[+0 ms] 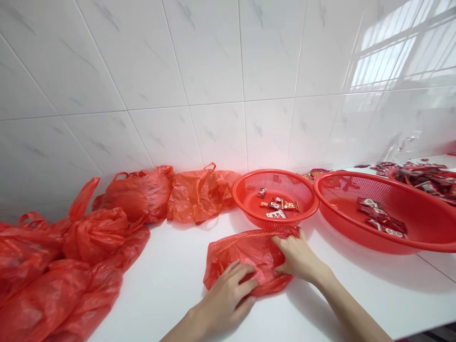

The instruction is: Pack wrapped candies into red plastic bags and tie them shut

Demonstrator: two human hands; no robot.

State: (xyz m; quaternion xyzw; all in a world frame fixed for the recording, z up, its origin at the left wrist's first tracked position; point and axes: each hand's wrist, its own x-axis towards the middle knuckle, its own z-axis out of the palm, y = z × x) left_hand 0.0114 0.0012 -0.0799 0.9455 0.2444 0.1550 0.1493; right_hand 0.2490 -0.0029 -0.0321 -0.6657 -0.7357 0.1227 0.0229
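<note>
A thin red plastic bag (245,249) lies on the white table in front of me, its mouth spread toward me. My left hand (230,294) rests at the near left side of the mouth, fingers apart and slightly bent, touching the plastic. On the right side, my right hand (297,256) grips the bag's edge between thumb and fingers. Just behind the bag stands a small round red basket (245,209) with a few wrapped candies (287,205) on its bottom.
A larger red basket (338,228) on the right holds several dark red packets (383,216). Behind it is another basket full of packets (427,178). Filled red bags (96,237) crowd the left side, and more bags (199,194) lean by the tiled wall (213,57).
</note>
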